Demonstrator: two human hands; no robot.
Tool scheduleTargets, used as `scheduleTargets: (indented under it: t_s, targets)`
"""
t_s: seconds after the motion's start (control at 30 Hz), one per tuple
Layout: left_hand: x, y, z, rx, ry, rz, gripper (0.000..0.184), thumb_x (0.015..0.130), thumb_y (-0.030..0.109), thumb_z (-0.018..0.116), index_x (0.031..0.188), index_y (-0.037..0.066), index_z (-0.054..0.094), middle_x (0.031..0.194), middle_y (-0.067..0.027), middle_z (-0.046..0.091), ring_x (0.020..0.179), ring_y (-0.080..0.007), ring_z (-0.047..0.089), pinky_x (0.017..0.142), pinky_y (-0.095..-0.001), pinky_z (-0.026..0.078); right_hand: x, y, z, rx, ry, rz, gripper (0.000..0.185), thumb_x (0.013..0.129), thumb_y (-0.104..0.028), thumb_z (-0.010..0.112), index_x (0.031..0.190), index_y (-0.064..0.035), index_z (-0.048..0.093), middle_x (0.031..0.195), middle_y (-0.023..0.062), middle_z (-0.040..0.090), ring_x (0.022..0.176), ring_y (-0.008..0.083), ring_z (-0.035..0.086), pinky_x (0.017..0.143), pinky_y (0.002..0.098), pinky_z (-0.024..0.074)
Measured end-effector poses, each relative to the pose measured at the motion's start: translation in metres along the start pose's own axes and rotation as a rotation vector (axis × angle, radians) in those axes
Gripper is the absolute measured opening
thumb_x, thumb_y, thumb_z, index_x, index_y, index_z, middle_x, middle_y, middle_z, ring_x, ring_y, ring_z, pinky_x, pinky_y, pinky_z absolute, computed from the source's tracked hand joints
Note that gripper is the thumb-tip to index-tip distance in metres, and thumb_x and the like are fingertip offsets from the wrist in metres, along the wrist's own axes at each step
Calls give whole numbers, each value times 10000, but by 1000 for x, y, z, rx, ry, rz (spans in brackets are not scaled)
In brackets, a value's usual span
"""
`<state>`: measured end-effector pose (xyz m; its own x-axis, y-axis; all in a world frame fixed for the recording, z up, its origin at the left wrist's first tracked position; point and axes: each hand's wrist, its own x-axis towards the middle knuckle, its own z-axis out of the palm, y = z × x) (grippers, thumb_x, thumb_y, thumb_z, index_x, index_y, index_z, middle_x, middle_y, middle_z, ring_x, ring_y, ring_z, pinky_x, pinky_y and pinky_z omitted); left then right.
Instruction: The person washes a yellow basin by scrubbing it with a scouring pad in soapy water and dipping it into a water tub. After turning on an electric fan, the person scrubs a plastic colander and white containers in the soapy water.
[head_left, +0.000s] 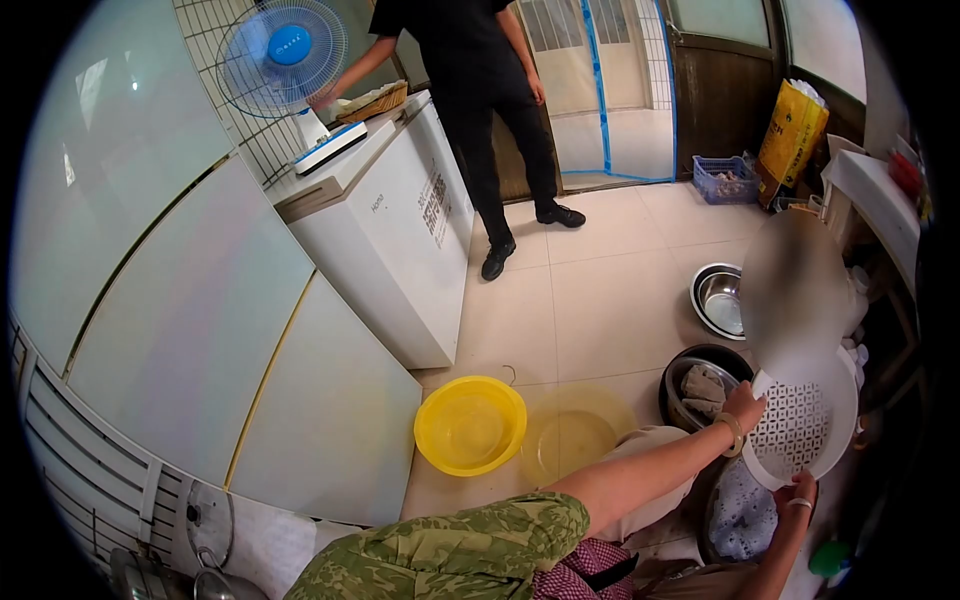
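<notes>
Smooth, pale tiles [606, 300] floored the room. The left hand [743, 405] and right hand [797, 490] gripped a round, perforated white plastic basket [795, 428]; near it lay foamy suds [742, 512], left of it 1 glossy yellow basin [470, 426], farther off a black-lettered freezer [385, 235].

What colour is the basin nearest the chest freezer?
The basin is bright yellow, best seen in the head view.

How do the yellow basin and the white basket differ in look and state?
The yellow basin has solid walls; the white basket is perforated.

The yellow basin rests on the floor, while the white basket is held at its rim by the left hand and right hand.

Both have rounded rims.
</notes>
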<state>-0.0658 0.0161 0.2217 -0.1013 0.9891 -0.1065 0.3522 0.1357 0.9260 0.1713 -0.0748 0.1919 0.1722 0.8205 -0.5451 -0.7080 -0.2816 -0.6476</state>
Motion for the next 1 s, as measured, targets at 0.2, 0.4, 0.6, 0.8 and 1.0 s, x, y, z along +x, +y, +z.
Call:
scheduleTargets:
  t_s: [0.2, 0.4, 0.6, 0.8, 1.0]
  targets:
    - [2, -11, 5, -25, 4, 95, 428, 829, 276, 643, 1068, -46, 493, 1112, -288, 569, 1069, -438, 544, 891, -460, 451, -8, 2, 2, 0, 81, -55, 440, 731, -82, 469, 1166, -32, 519, 1079, 149, 605, 961, 357, 611, 819, 531, 523]
    - [-2, 2, -5, -55, -31, 17, 435, 833, 282, 630, 1074, -61, 512, 1081, -294, 582, 1045, -447, 557, 883, -477, 457, -8, 1, 0, -191, 163, -48, 429, 681, -35, 446, 1110, -24, 468, 930, 153, 520, 808, 348, 526, 682, 504, 463]
    - [-2, -2, 2, -112, -81, -34, 447, 832, 302, 638, 1087, -46, 519, 1079, -291, 591, 1050, -436, 563, 888, -479, 459, 2, 5, -22, -233, 238, -84, 218, 721, -90, 486, 937, -65, 505, 807, 104, 506, 656, 272, 490, 557, 417, 413]
    - [0, -6, 3, 4, -10, 79, 428, 830, 327, 638, 1079, -1, 521, 1097, -250, 598, 1047, -435, 562, 890, -494, 453, 27, 0, -29, -12, 113, 19, 533, 642, -41, 450, 1173, -23, 490, 1102, 164, 577, 1044, 369, 582, 885, 564, 495]
    - [-7, 7, -2, 32, -16, -15, 423, 842, 319, 622, 1104, 4, 516, 1112, -257, 590, 1047, -425, 565, 896, -495, 452, -16, -1, 9, 26, 11, 5, 683, 655, -42, 409, 1336, -7, 372, 1294, 207, 493, 1186, 403, 511, 980, 608, 427]
